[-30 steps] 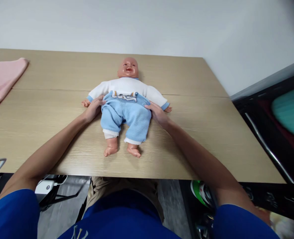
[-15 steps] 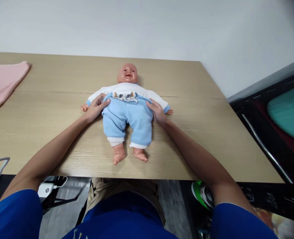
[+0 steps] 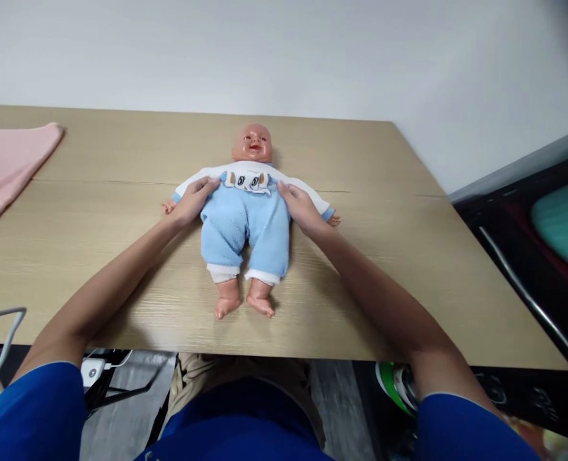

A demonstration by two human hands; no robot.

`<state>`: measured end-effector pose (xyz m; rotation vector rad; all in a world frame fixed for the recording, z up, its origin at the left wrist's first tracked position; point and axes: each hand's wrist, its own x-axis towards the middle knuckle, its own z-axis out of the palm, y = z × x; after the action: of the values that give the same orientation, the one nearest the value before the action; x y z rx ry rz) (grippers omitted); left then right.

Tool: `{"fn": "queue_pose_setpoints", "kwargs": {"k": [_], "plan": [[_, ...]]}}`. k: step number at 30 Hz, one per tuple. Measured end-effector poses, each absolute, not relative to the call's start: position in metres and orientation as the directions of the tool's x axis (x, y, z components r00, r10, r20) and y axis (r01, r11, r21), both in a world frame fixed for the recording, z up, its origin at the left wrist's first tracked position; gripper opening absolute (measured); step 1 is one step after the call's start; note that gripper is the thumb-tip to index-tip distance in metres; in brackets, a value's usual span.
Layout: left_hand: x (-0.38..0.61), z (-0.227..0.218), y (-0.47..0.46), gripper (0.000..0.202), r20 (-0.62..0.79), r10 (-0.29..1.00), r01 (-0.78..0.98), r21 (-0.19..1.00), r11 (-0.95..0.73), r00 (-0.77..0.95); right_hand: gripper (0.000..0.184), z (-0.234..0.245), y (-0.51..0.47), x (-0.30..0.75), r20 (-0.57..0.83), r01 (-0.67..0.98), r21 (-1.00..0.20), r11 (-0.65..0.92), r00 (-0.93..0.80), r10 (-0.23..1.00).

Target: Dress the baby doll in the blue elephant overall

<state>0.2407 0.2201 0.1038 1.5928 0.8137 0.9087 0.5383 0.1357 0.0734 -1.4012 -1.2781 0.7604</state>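
Observation:
A baby doll [image 3: 251, 144] lies on its back in the middle of a wooden table [image 3: 120, 147], head toward the wall. It wears a white top and light blue fleece trousers [image 3: 245, 227]. My left hand [image 3: 192, 200] grips the waistband of the trousers at the doll's left-hand side in view. My right hand [image 3: 299, 206] grips the waistband on the other side. The waistband sits high on the doll's chest, just under a printed patch on the top. The doll's bare feet point toward me.
A folded pink cloth [image 3: 5, 168] lies at the table's far left edge. A white wire hanger [image 3: 0, 346] pokes in at the lower left. Dark furniture with a teal object [image 3: 565, 224] stands to the right of the table.
Both hands have slid up the doll's sides, drawing the blue trousers' waistband from the belly up to the chest. The doll's legs have come closer together.

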Motion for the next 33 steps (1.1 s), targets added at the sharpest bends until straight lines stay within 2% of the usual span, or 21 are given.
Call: {"fn": "queue_pose_setpoints", "kwargs": {"k": [2, 4, 7, 10, 13, 16, 20, 24, 27, 33], "plan": [[0.225, 0.093, 0.216, 0.04, 0.118, 0.876, 0.198, 0.952, -0.234, 0.469, 0.076, 0.057, 0.119, 0.544, 0.203, 0.41, -0.908, 0.086, 0.252, 0.946], [0.213, 0.084, 0.212, 0.033, 0.154, 0.87, 0.315, 0.891, -0.328, 0.469, 0.071, 0.047, 0.101, 0.547, 0.26, 0.488, -0.866, 0.107, 0.258, 0.931], [0.208, 0.074, 0.207, 0.034, 0.205, 0.863, 0.333, 0.861, -0.383, 0.462, 0.064, 0.039, 0.084, 0.547, 0.269, 0.47, -0.875, 0.116, 0.273, 0.924], [0.214, 0.068, 0.202, 0.045, 0.188, 0.897, 0.182, 0.943, -0.28, 0.401, 0.062, 0.037, 0.084, 0.539, 0.178, 0.227, -0.968, 0.11, 0.307, 0.935], [0.223, 0.067, 0.195, 0.054, 0.138, 0.933, -0.047, 0.99, -0.13, 0.333, 0.067, 0.037, 0.09, 0.528, 0.113, -0.069, -0.987, 0.142, 0.324, 0.939], [0.232, 0.068, 0.187, 0.054, 0.098, 0.936, -0.207, 0.978, -0.028, 0.339, 0.071, 0.04, 0.093, 0.522, 0.097, -0.155, -0.976, 0.152, 0.313, 0.945], [0.237, 0.072, 0.185, 0.049, 0.064, 0.9, -0.228, 0.973, 0.04, 0.43, 0.072, 0.049, 0.093, 0.527, 0.09, -0.093, -0.989, 0.119, 0.27, 0.959], [0.233, 0.072, 0.195, 0.038, 0.078, 0.846, -0.172, 0.985, 0.017, 0.527, 0.068, 0.057, 0.093, 0.532, 0.131, -0.075, -0.985, 0.157, 0.273, 0.953], [0.23, 0.068, 0.202, 0.031, 0.112, 0.835, -0.195, 0.981, -0.005, 0.539, 0.061, 0.054, 0.094, 0.533, 0.214, 0.047, -0.977, 0.21, 0.315, 0.925], [0.231, 0.055, 0.208, 0.033, 0.159, 0.845, -0.245, 0.969, -0.034, 0.511, 0.045, 0.045, 0.086, 0.534, 0.372, 0.297, -0.919, 0.258, 0.447, 0.813]]}}
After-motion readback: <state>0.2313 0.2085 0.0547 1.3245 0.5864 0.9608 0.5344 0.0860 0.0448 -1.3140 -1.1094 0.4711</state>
